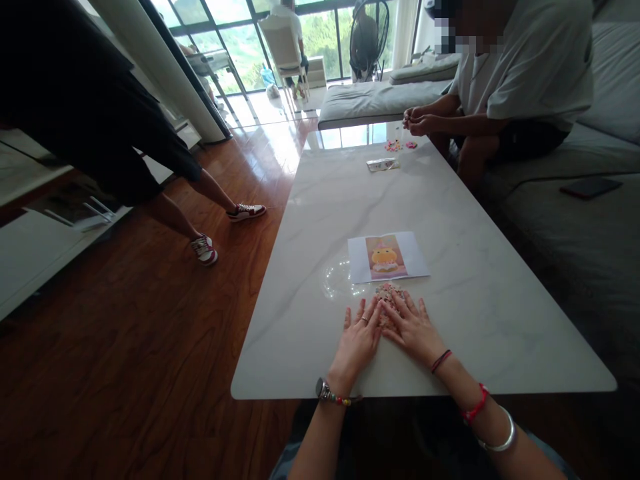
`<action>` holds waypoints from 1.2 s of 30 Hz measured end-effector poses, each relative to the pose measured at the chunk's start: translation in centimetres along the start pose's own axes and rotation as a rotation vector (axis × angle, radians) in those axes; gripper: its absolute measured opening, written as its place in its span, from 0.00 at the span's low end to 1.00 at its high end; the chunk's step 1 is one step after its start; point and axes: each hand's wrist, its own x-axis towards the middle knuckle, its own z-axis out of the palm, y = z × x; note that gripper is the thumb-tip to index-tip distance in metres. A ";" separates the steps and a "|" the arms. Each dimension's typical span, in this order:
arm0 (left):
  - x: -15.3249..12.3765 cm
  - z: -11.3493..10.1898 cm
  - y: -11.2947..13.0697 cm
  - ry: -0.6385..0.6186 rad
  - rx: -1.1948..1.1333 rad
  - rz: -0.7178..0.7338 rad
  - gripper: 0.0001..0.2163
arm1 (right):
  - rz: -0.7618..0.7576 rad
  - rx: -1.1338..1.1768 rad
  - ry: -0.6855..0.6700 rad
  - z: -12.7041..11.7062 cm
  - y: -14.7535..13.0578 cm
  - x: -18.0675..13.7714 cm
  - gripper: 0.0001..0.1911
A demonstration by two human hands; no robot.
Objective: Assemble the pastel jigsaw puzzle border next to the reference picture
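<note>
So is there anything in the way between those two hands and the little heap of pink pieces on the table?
Nothing visible. The left hand and the right hand lie flat on the table, fingers resting on or against the heap of pieces, which sits just below the printed picture.

A long white table [450, 220] (marbled, grey-veined) is carrying a printed sheet [388, 257], with a clear plastic wrapper [336, 279] lying just left of it and a pile of pieces [389, 292] sitting just in front. The left hand [361, 340] and right hand [413, 328] are lying flat, fingers touching the pile. A packet [383, 164] and coloured bits [394, 145] are lying at the far end.
</note>
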 end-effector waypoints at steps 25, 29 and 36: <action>5.0 0.7 -1.5 -0.008 -0.046 -0.060 0.23 | 0.005 0.044 -0.014 -0.5 2.7 5.3 0.29; 4.9 0.1 -1.7 -0.004 -0.139 -0.090 0.24 | 0.015 0.100 -0.030 -0.8 3.0 4.9 0.26; 3.8 -0.1 -3.1 0.184 -0.124 -0.256 0.18 | 0.088 0.340 0.230 -1.7 3.7 4.2 0.21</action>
